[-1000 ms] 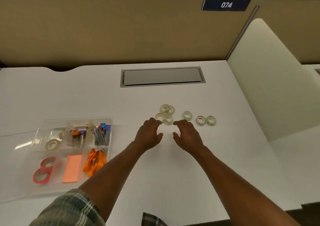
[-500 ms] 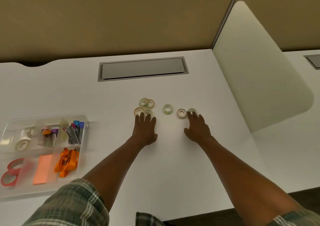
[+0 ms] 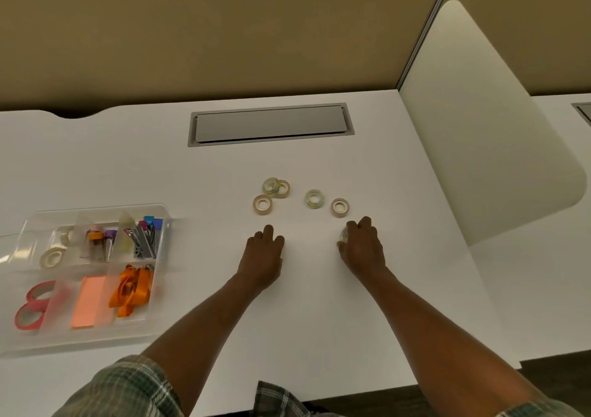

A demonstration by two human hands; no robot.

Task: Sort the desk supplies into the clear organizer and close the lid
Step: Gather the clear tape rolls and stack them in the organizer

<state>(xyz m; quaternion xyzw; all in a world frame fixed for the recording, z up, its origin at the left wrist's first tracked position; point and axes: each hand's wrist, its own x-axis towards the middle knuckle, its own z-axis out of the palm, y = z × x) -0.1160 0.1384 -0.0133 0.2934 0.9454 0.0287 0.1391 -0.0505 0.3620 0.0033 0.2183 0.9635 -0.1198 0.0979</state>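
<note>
Several small clear tape rolls lie in a loose row on the white desk just beyond my hands. My right hand grips one clear tape roll, which shows at its left edge. Fingers curled, my left hand sits low over the desk near the closest roll; whatever it holds is hidden. The clear organizer stands open at the far left, holding a white tape roll, red scissors, an orange note pad, orange lanyards and clips.
A grey cable hatch is set into the desk at the back. The tan partition wall closes off the rear and a white divider panel stands at the right. The desk's front edge runs below my forearms.
Both hands drew back toward me from the row. One roll is gone from the left cluster and the rightmost roll now sits in my right hand. The view shifted slightly.
</note>
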